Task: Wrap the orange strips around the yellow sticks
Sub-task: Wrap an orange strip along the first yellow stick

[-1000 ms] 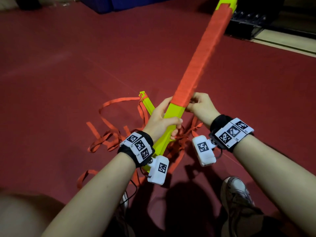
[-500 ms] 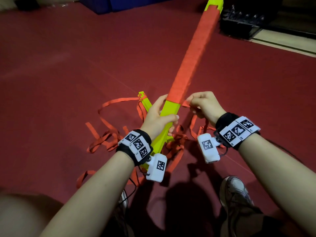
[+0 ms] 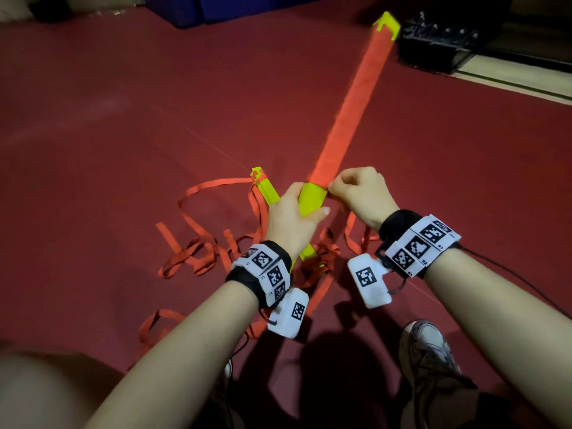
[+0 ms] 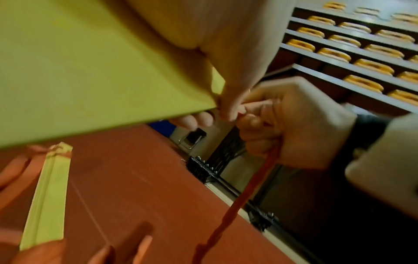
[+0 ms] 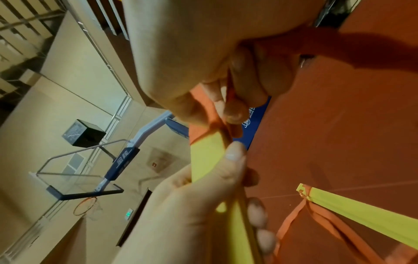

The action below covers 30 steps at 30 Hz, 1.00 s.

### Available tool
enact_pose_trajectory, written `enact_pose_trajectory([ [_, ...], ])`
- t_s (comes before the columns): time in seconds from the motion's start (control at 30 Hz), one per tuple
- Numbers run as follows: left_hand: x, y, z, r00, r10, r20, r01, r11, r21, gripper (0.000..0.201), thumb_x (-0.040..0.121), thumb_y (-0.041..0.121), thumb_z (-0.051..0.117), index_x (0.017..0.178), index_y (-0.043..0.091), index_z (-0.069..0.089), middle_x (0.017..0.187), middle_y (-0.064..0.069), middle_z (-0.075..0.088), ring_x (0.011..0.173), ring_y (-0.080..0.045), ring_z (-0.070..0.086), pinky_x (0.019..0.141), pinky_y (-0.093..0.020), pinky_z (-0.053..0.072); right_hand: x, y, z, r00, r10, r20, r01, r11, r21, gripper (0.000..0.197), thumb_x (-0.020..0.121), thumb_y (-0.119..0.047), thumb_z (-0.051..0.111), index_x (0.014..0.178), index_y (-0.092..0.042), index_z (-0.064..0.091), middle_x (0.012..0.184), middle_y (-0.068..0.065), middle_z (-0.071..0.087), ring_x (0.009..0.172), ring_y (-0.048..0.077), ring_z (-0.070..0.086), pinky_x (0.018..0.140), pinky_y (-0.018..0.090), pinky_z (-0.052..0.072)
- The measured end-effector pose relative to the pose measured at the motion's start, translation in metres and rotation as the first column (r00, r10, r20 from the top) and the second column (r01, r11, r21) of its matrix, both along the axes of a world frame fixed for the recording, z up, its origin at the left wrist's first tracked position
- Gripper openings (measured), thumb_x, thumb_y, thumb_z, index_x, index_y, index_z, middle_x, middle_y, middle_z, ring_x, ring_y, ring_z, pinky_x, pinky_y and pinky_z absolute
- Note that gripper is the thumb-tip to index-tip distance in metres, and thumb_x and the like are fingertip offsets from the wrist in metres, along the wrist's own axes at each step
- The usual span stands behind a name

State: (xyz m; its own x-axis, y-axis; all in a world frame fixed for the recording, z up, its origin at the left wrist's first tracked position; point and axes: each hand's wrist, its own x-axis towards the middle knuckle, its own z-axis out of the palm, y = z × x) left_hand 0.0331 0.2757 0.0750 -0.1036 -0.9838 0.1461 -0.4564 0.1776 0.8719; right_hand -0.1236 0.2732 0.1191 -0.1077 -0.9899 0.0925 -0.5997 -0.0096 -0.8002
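Two forearms are being stretched out from the bottom of the head view, and a shoe [image 3: 428,348] is being rested on the red floor [image 3: 108,134] just under the right one. A little farther out, the left hand [image 3: 291,221] is being wrapped around the bare yellow part of a long yellow stick [image 3: 312,201], with the thumb laid across the front and the fingers curled round the back. The stick is being held off the floor, tilted up and away to the right. Beside it, the right hand [image 3: 360,195] is being pressed close to the stick where the orange wrapping [image 3: 349,109] ends. An orange strip [image 4: 239,203] is being pinched between its curled fingers and thumb, and the strip is being let hang down toward the floor. It is probably being held right at the stick's edge, but the wrist views are blurry there. Under the hands, many loose orange strips [image 3: 192,255] are being left in a messy pile on the floor. A second yellow stick [image 3: 266,188] is being left lying among them, with a strip seemingly caught at its far end. Farther away, the wrapped stick's yellow tip [image 3: 387,24] is being pointed toward a black rack [image 3: 433,48] at the floor's edge.
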Motion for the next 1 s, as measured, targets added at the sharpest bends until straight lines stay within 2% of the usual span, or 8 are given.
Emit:
enact_pose_trajectory([
  [0.13, -0.001, 0.008, 0.005, 0.897, 0.107, 0.430, -0.002, 0.971, -0.238, 0.046, 0.094, 0.026, 0.066, 0.134, 0.017, 0.046, 0.115, -0.011, 0.065, 0.103, -0.045, 0.060, 0.070, -0.042, 0.035, 0.009, 0.005, 0.003, 0.998, -0.007, 0.057, 0.003, 0.998, 0.061, 0.059, 0.083, -0.061, 0.071, 0.061, -0.008, 0.058, 0.044, -0.004, 0.056, 0.041, 0.003, 0.043, 0.050, 0.021, 0.034],
  [0.27, -0.006, 0.016, -0.004, 0.842, 0.089, 0.532, 0.096, 0.946, -0.311, 0.058, 0.096, 0.017, 0.062, 0.148, 0.009, 0.037, 0.126, -0.014, 0.053, 0.106, -0.042, 0.060, 0.073, -0.046, 0.042, 0.008, -0.002, -0.006, 0.962, -0.080, 0.259, 0.046, 0.990, 0.133, 0.052, 0.077, -0.050, 0.082, 0.058, -0.009, 0.056, 0.053, 0.004, 0.057, 0.039, 0.010, 0.037, 0.047, 0.026, 0.030],
  [0.4, -0.010, 0.008, -0.006, 0.961, -0.196, 0.196, 0.188, 0.980, 0.059, 0.074, 0.087, 0.033, 0.075, 0.146, 0.015, 0.035, 0.126, -0.010, 0.058, 0.114, -0.031, 0.059, 0.094, -0.044, 0.047, -0.006, -0.004, -0.006, 0.893, -0.047, 0.447, -0.042, 0.981, 0.187, 0.037, 0.084, -0.022, 0.080, 0.065, -0.010, 0.050, 0.052, 0.003, 0.050, 0.041, 0.013, 0.027, 0.042, 0.022, 0.017],
  [0.53, 0.005, 0.005, -0.005, 0.900, -0.217, -0.378, 0.408, 0.725, 0.555, 0.071, 0.071, 0.045, 0.083, 0.127, 0.020, 0.048, 0.098, -0.009, 0.073, 0.083, -0.028, 0.072, 0.074, -0.044, 0.059, -0.015, 0.001, 0.002, 0.797, 0.114, 0.593, -0.220, 0.969, 0.109, 0.031, 0.080, -0.018, 0.074, 0.054, -0.016, 0.059, 0.048, -0.001, 0.047, 0.042, 0.009, 0.026, 0.048, 0.029, 0.011],
  [0.63, 0.010, 0.016, -0.008, 0.810, -0.246, -0.532, 0.546, 0.648, 0.532, 0.032, 0.086, 0.024, 0.078, 0.113, 0.013, 0.062, 0.077, -0.010, 0.069, 0.064, -0.023, 0.065, 0.059, -0.032, 0.056, -0.018, 0.004, 0.007, 0.807, 0.171, 0.565, -0.267, 0.959, 0.092, 0.027, 0.073, -0.022, 0.074, 0.048, -0.020, 0.063, 0.047, -0.004, 0.047, 0.042, 0.009, 0.029, 0.046, 0.025, 0.016],
  [0.8, 0.005, 0.006, -0.015, 0.984, -0.027, -0.175, 0.075, 0.958, 0.277, 0.039, 0.073, 0.044, 0.085, 0.068, 0.021, 0.055, 0.057, 0.004, 0.057, 0.054, -0.023, 0.058, 0.057, -0.041, 0.048, -0.023, -0.008, 0.007, 0.935, 0.107, 0.339, -0.149, 0.984, 0.099, 0.027, 0.083, -0.022, 0.080, 0.067, -0.008, 0.063, 0.055, 0.005, 0.042, 0.044, 0.011, 0.030, 0.048, 0.026, 0.021],
  [0.9, 0.009, 0.005, -0.013, 0.969, 0.105, 0.223, -0.137, 0.981, 0.135, 0.053, 0.070, 0.073, 0.073, 0.080, 0.023, 0.060, 0.075, 0.002, 0.067, 0.079, -0.031, 0.064, 0.065, -0.038, 0.047, -0.016, -0.014, -0.003, 0.999, 0.033, -0.002, -0.033, 0.998, 0.061, 0.029, 0.090, -0.025, 0.073, 0.078, 0.001, 0.067, 0.058, 0.003, 0.049, 0.055, 0.014, 0.040, 0.057, 0.030, 0.031],
  [1.0, 0.006, 0.012, -0.010, 0.901, 0.160, 0.403, -0.205, 0.976, 0.070, 0.064, 0.070, 0.081, 0.067, 0.102, 0.026, 0.062, 0.097, -0.007, 0.072, 0.097, -0.037, 0.065, 0.075, -0.040, 0.047, -0.008, -0.010, -0.014, 0.999, -0.023, 0.047, 0.018, 0.994, 0.105, 0.037, 0.087, -0.039, 0.071, 0.074, -0.004, 0.068, 0.057, 0.001, 0.059, 0.058, 0.017, 0.050, 0.061, 0.031, 0.037],
])
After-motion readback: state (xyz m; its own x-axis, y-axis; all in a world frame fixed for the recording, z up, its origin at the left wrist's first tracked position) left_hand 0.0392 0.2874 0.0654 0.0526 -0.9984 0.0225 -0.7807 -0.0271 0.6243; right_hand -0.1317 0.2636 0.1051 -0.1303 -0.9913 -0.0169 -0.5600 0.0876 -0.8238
